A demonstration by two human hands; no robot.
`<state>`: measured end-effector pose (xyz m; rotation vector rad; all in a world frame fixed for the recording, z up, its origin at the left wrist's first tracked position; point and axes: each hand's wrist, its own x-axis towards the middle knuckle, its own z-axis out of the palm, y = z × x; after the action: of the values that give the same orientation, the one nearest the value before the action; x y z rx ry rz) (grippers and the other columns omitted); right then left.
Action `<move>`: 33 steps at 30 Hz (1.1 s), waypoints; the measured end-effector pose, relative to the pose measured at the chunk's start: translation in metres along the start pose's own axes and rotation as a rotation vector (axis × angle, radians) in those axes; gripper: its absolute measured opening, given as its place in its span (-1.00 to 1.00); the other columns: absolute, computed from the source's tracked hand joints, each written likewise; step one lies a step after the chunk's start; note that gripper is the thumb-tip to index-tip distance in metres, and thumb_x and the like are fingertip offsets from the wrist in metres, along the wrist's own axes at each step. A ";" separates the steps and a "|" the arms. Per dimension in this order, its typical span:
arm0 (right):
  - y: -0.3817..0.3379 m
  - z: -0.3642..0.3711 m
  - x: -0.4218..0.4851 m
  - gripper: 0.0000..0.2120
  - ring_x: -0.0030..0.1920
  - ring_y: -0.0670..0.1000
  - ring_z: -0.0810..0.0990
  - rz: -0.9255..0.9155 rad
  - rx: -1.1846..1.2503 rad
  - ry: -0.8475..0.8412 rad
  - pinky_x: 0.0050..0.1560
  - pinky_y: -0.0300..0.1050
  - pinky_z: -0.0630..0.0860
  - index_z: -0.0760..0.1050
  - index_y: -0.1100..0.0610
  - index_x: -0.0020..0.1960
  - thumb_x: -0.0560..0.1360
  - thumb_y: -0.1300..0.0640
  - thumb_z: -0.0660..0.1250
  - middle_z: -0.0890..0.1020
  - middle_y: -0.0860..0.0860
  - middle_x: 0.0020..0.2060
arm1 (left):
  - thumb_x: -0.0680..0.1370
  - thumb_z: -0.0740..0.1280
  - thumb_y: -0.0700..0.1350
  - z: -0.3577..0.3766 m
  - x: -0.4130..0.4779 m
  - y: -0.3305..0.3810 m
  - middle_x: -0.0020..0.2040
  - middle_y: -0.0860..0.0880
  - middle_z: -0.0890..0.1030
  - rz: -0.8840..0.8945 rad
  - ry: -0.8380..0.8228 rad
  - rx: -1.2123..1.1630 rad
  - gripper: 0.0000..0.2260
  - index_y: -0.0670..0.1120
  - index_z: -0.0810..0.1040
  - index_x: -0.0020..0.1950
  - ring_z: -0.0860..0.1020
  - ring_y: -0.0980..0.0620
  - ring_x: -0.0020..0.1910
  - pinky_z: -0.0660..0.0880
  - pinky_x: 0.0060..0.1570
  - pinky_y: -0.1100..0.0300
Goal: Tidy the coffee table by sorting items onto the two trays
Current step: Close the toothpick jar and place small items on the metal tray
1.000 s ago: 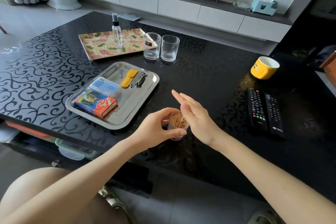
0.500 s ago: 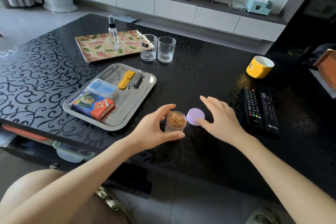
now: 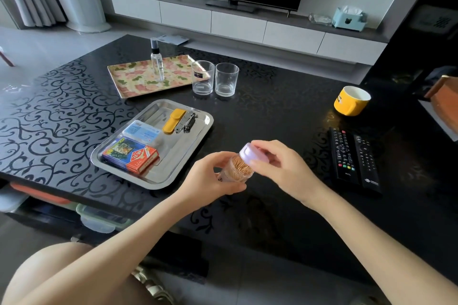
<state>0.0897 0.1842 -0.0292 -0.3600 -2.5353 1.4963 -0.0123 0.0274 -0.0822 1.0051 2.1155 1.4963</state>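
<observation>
Head view, my only feed. My left hand (image 3: 210,181) is curled round a clear toothpick jar (image 3: 236,172), thumb underneath, holding it tilted above the black scroll-patterned coffee table (image 3: 272,116), just off the near right corner of the steel tray (image 3: 183,156). My right hand (image 3: 280,166) pinches the lilac lid (image 3: 250,153) by its edge with thumb and fingertips; the lid sits askew at the jar's mouth, toothpick tips showing below it, and I cannot tell whether it is seated. On the steel tray: a playing-card box (image 3: 131,155) with a tiger picture and a red side, its print too small to read; a pale blue packet (image 3: 141,130), text illegible; a yellow case (image 3: 173,117) touching nail clippers (image 3: 186,121). Beyond lies a floral tray (image 3: 133,82) with a spray bottle (image 3: 157,62) upright on it. Two glasses (image 3: 203,78) (image 3: 226,79) stand side by side on the table at its right end; the left one carries a dark label, unreadable. Far right, a yellow mug (image 3: 350,100) with dark lettering I cannot make out. Two remotes (image 3: 343,156) (image 3: 366,161) lie side by side; the left one reads "TCL", the right one bears a white logo, unreadable.
</observation>
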 end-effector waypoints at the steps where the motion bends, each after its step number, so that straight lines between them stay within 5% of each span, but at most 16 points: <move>1: -0.002 0.002 0.001 -0.74 0.02 -0.15 0.55 -0.032 -0.081 -0.022 0.00 -0.25 0.51 0.51 -0.08 0.14 0.46 -0.02 0.39 0.53 -0.08 0.02 | 0.28 0.56 -0.09 -0.001 0.000 0.002 0.01 0.09 0.62 0.005 0.010 0.001 -0.53 0.07 0.55 0.15 0.58 0.15 -0.03 0.56 -0.02 0.12; 9: -0.014 -0.008 0.016 -0.55 0.04 -0.15 0.55 -0.073 -0.238 -0.092 0.08 -0.17 0.54 0.48 0.05 0.27 0.41 0.02 0.44 0.55 -0.11 0.08 | 0.30 0.55 -0.12 -0.010 0.006 0.021 -0.06 0.04 0.58 0.029 -0.011 -0.020 -0.61 0.18 0.59 0.05 0.58 0.09 -0.12 0.60 -0.14 0.10; 16: -0.049 -0.019 0.039 -0.66 -0.03 -0.05 0.58 -0.146 -0.346 -0.252 0.07 0.01 0.54 0.54 0.02 0.13 0.39 0.02 0.46 0.58 -0.07 -0.03 | 0.26 0.54 0.00 -0.038 0.017 0.035 -0.12 -0.08 0.63 -0.012 -0.119 -0.110 -0.70 0.02 0.66 -0.04 0.54 0.06 -0.15 0.44 -0.06 0.15; 20: -0.067 -0.015 0.052 -0.76 -0.17 -0.12 0.48 -0.209 -0.553 -0.307 -0.10 -0.14 0.49 0.48 -0.06 -0.06 0.35 -0.07 0.46 0.50 -0.13 -0.18 | 0.24 0.53 -0.09 -0.051 0.020 0.036 -0.12 -0.04 0.58 0.064 -0.054 -0.035 -0.70 0.08 0.67 -0.05 0.53 0.05 -0.17 0.47 -0.16 0.13; 24: -0.072 -0.006 0.063 -0.73 -0.23 -0.13 0.48 -0.196 -0.600 -0.268 -0.25 -0.24 0.42 0.45 -0.05 -0.11 0.30 -0.13 0.44 0.52 -0.14 -0.21 | 0.20 0.46 0.05 -0.058 0.025 0.036 -0.27 0.19 0.49 0.181 0.030 0.114 -0.64 0.00 0.66 -0.04 0.42 0.20 -0.27 0.40 -0.25 0.27; 29: -0.099 0.006 0.097 -0.74 -0.27 -0.11 0.46 -0.216 -0.616 -0.262 -0.32 -0.22 0.35 0.46 0.00 -0.16 0.35 -0.14 0.43 0.50 -0.11 -0.26 | 0.19 0.53 0.01 -0.092 0.039 0.037 -0.10 0.04 0.61 0.151 0.143 0.138 -0.62 0.08 0.64 0.00 0.53 0.12 -0.12 0.48 -0.10 0.15; 33: -0.118 0.027 0.128 -0.75 -0.28 -0.11 0.45 -0.209 -0.634 -0.265 -0.32 -0.22 0.32 0.39 -0.03 -0.25 0.35 -0.11 0.43 0.47 -0.13 -0.29 | 0.28 0.57 -0.12 -0.126 0.051 0.033 -0.01 0.11 0.61 0.047 0.158 0.145 -0.53 0.16 0.54 0.12 0.54 0.15 -0.04 0.48 -0.04 0.24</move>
<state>-0.0543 0.1440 0.0650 0.0369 -3.0969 0.6757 -0.1172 -0.0132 0.0011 1.0235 2.3556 1.5068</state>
